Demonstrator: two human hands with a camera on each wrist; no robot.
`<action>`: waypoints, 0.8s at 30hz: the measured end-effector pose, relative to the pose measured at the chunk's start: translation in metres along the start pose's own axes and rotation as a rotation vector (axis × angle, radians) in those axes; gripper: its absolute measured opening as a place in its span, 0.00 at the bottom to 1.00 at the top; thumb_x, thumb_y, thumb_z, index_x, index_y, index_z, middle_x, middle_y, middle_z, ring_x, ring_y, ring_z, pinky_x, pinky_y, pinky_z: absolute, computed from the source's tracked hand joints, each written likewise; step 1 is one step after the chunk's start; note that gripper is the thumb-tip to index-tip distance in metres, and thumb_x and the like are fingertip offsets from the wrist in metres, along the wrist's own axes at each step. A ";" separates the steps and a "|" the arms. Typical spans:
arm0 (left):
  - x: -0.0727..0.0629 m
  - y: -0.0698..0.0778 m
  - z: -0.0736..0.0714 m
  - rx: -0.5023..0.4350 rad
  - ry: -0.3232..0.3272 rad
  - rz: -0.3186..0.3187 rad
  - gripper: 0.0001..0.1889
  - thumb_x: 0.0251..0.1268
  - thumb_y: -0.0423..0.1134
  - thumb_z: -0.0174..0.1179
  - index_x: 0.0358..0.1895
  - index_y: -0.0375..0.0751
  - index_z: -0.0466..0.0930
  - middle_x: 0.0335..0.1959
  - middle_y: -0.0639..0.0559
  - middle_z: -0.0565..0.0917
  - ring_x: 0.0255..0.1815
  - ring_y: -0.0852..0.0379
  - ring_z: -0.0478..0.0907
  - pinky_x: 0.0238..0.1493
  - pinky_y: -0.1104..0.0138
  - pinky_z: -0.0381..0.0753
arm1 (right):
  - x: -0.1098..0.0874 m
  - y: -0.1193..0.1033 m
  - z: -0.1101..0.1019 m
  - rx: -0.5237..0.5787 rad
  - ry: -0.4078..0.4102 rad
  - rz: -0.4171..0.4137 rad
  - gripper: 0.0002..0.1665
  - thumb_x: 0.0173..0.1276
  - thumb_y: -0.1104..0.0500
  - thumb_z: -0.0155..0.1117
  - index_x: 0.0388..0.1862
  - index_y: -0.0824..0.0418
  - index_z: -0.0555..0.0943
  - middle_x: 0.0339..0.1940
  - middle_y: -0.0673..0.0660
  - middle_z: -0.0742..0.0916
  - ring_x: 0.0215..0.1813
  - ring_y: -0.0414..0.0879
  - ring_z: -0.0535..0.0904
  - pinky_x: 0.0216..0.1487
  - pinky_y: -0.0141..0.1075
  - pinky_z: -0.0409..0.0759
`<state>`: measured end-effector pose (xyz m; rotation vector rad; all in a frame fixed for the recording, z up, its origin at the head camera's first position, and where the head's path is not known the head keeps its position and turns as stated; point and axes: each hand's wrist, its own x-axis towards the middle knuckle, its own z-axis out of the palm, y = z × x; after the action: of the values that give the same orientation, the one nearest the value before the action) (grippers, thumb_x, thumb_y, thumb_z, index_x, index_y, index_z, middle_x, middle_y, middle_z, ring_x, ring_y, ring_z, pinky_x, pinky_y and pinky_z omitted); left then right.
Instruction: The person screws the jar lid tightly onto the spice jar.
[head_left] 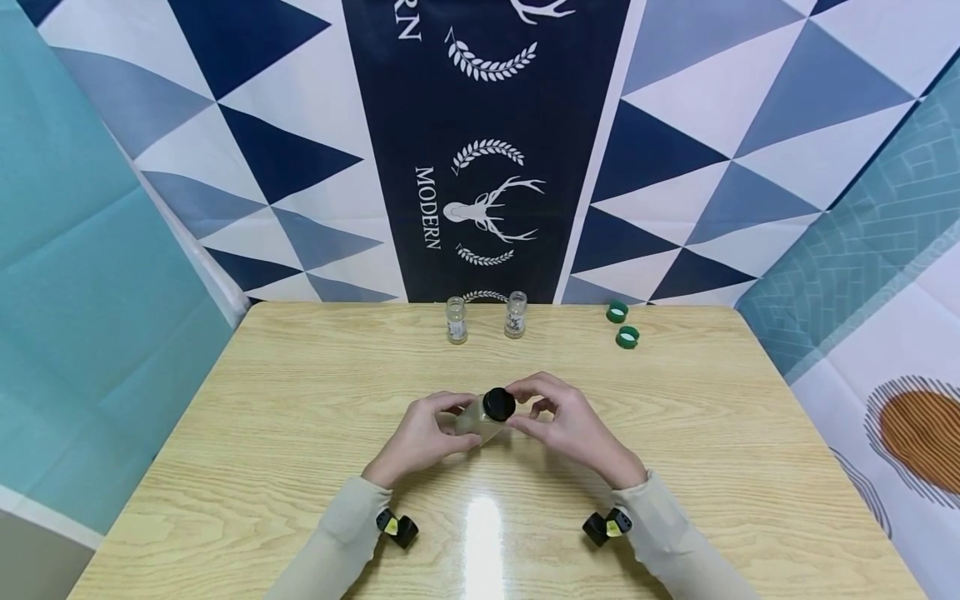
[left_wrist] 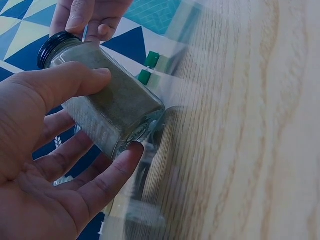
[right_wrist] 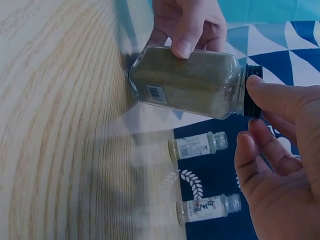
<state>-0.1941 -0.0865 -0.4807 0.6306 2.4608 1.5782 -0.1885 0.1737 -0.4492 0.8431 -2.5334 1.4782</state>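
My left hand (head_left: 423, 437) grips a square glass spice jar (head_left: 474, 422) by its body, thumb on one face and fingers around the other side. Tilted, with its base close to the table, the jar (right_wrist: 190, 82) holds a greyish-brown powder and has a small barcode label. A black screw cap (head_left: 498, 404) sits on its neck. From the right, my right hand (head_left: 566, 421) pinches this cap between thumb and forefinger; the right wrist view shows the thumb (right_wrist: 275, 96) on the cap's ridged edge and the lower fingers curled apart from it.
Two small uncapped glass bottles, a left one (head_left: 456, 321) and a right one (head_left: 515, 317), stand upright near the table's back edge. Two green caps, one behind (head_left: 617, 312) and one in front (head_left: 627, 337), lie right of them. A patterned cloth (head_left: 480, 125) hangs behind the wooden table (head_left: 300, 400).
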 end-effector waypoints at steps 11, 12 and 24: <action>0.000 -0.001 0.000 0.003 0.003 0.010 0.27 0.59 0.39 0.77 0.63 0.44 0.83 0.56 0.49 0.84 0.55 0.52 0.83 0.47 0.70 0.87 | 0.000 -0.003 0.002 0.013 -0.022 0.000 0.22 0.65 0.63 0.76 0.58 0.56 0.84 0.56 0.54 0.87 0.51 0.46 0.84 0.45 0.36 0.88; 0.000 -0.001 0.000 0.004 0.003 0.010 0.27 0.59 0.39 0.77 0.63 0.44 0.83 0.56 0.49 0.84 0.54 0.52 0.83 0.46 0.70 0.87 | 0.000 -0.003 0.002 0.013 -0.025 0.003 0.22 0.65 0.63 0.76 0.58 0.56 0.84 0.56 0.54 0.87 0.51 0.46 0.84 0.45 0.36 0.88; 0.000 -0.001 0.001 0.016 0.003 0.018 0.27 0.59 0.39 0.77 0.63 0.45 0.83 0.58 0.49 0.84 0.54 0.51 0.84 0.45 0.71 0.87 | -0.003 -0.003 0.002 -0.001 -0.038 0.025 0.20 0.68 0.61 0.74 0.59 0.56 0.84 0.58 0.54 0.87 0.51 0.46 0.85 0.47 0.36 0.88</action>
<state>-0.1938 -0.0862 -0.4823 0.6549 2.4796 1.5682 -0.1842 0.1719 -0.4484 0.8509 -2.5806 1.4820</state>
